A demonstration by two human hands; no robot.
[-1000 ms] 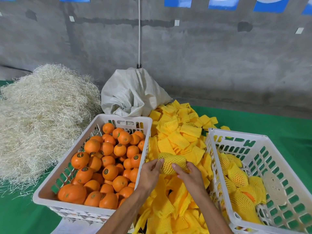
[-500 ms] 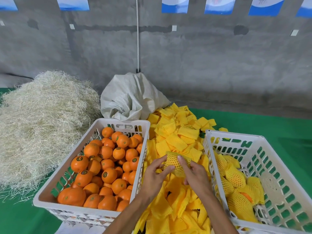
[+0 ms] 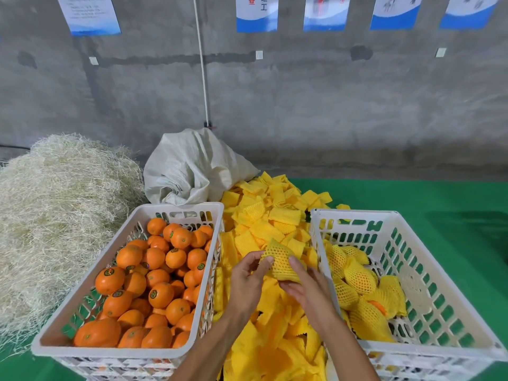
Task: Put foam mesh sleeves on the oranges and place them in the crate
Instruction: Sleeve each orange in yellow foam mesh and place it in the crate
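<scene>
Hands meet over the heap of loose sleeves [image 3: 264,221], both forearms rising from the bottom edge and converging. Left hand [image 3: 247,279], palm turned inward, thumb and forefinger tips pinching the left edge of a sleeved orange [image 3: 280,261]; remaining fingers loosely curled beneath. Right hand [image 3: 305,287], back toward the camera, thumb lying across the mesh's near face and fingers curled round the underside, gripping it. Sleeved orange held just above the heap, between the two crates. Left of the heap: crate of bare oranges [image 3: 154,276]. Right of the heap: receiving crate [image 3: 357,215] with several sleeved fruit [image 3: 360,276]. Behind the heap: white sack [image 3: 192,166].
</scene>
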